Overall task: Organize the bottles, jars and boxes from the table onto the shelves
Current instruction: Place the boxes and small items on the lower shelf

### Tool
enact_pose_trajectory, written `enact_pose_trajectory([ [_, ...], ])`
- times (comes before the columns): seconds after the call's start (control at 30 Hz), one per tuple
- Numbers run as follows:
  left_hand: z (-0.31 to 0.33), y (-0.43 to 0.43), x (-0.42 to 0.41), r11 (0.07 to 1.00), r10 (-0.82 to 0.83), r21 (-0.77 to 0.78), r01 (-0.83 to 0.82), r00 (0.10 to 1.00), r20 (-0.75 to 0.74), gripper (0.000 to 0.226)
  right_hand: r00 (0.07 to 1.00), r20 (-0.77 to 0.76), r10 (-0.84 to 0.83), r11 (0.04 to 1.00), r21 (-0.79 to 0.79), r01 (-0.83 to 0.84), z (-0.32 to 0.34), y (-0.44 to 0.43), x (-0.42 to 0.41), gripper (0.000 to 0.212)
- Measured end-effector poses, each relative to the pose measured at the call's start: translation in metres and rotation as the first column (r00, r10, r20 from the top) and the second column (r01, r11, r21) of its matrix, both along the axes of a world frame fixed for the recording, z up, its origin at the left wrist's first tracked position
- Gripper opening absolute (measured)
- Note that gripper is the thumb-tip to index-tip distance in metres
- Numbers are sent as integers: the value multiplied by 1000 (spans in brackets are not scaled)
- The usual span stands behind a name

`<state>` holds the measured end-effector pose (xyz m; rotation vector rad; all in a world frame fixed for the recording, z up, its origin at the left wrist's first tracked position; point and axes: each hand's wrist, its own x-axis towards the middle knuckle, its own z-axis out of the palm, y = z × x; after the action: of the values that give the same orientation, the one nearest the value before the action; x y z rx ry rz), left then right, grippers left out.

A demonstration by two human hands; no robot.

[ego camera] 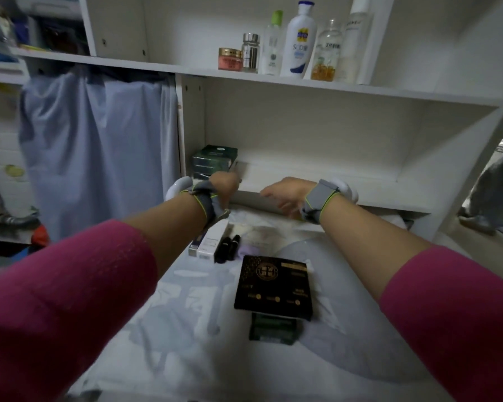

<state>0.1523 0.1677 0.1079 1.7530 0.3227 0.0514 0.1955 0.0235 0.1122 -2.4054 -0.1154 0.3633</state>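
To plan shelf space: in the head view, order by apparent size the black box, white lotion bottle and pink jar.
1. black box, though nearness to the camera enlarges it
2. white lotion bottle
3. pink jar

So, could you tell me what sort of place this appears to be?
Probably a room in a home, perhaps a bedroom: a white shelf unit holds a white plastic lotion bottle and a pink cream jar, and pale blue fabric hangs beside it.

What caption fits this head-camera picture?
Left hand and right hand hover at the lower shelf by stacked green boxes; bottles stand above, black box on the table.
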Motion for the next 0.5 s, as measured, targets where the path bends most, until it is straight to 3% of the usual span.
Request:
enact_pose_trajectory([
  [0.07, -7, -2, -13, 997, -37, 63, 39, 999, -29, 45, 996, -83, 32, 997, -65, -37, -11, -11, -11, 47],
  [0.2, -25, -5, -34, 990, -141, -18, 140, 972, -186, 40, 981, -176, 81, 970, -214, -118, -30, -25, -29, 50],
  [0.4, -54, -8, -46, 964, -244, 10, 266, 896, -371, 29, 937, -339, 81, 928, -318, -195, -48, -35, -44, 61],
  [0.5, -65, -8, -49, 952, -257, 47, 303, 872, -415, 44, 923, -381, 44, 925, -333, -182, -52, -35, -47, 64],
])
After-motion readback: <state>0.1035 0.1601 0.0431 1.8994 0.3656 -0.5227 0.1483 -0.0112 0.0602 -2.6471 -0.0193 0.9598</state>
